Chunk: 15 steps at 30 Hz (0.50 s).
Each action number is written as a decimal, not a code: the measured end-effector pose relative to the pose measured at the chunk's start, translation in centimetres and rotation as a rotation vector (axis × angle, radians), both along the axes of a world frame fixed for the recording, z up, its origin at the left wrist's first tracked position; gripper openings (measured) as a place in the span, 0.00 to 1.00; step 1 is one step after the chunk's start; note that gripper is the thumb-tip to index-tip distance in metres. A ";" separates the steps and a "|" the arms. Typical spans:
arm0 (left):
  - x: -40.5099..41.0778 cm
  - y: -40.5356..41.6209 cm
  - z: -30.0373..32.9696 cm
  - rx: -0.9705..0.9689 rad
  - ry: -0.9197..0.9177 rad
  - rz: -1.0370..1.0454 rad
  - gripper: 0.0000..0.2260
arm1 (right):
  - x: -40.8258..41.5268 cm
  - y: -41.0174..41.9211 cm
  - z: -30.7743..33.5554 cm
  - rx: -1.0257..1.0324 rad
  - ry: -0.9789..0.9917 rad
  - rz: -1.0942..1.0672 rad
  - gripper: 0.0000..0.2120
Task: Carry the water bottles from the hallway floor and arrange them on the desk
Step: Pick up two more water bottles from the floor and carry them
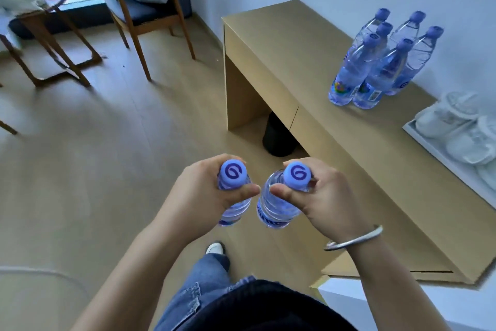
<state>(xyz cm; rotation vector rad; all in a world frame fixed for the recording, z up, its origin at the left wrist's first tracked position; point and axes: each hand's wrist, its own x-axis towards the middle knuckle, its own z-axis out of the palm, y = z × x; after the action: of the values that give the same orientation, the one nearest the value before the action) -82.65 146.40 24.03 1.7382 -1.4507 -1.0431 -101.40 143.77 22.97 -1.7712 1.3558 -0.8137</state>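
My left hand (200,193) grips a clear water bottle (233,172) with a purple cap just below its neck. Beside it, my right hand (319,196) grips a second water bottle (275,210) the same way. Both bottles hang upright over the wooden floor, left of the desk. The light wooden desk (308,67) runs along the white wall on the right. Several more purple-capped bottles (375,70) stand in a tight cluster on the desk near the wall.
A white tray (418,133) with white cups sits on the desk, nearer than the bottle cluster. A black bin (277,137) stands under the desk. A wooden chair (145,8) and a small table (51,35) stand at the far left.
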 end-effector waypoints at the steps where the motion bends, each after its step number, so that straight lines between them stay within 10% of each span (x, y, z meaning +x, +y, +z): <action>1: 0.6 -1.5 0.3 0.001 -0.015 -0.038 0.10 | 0.7 -1.0 0.2 0.005 0.000 -0.027 0.13; 15: 3.7 -24.9 1.2 -0.026 -0.029 -0.358 0.11 | 4.2 -17.1 1.5 0.049 -0.017 -0.415 0.11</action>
<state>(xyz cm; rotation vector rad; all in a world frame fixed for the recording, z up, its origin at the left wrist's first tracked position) -78.94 121.50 25.26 1.5131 -1.8306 -1.1753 -97.22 126.70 24.45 -1.4597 1.7461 -1.0001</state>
